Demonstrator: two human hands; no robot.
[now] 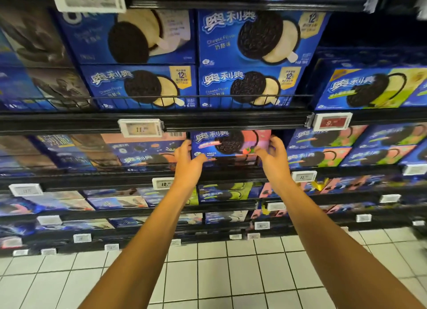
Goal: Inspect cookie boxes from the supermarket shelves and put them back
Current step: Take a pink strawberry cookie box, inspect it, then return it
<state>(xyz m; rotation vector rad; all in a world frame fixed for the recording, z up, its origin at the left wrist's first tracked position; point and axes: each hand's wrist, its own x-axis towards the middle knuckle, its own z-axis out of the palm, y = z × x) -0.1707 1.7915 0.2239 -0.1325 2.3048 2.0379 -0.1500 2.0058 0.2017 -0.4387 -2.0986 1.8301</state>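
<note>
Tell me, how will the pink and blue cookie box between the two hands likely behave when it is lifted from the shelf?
The pink and blue cookie box looks like printed carton, so probably stiff but crushable. Its glossy face may be somewhat slippery. The left hand and right hand hold opposite sides, which should keep it steady.

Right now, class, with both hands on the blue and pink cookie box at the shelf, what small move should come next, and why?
Probably a short push or pull along the shelf; the picture cannot say which. The left hand and right hand grip the two side edges of the blue and pink cookie box, which stands upright just under the black shelf rail, above another box.
</note>
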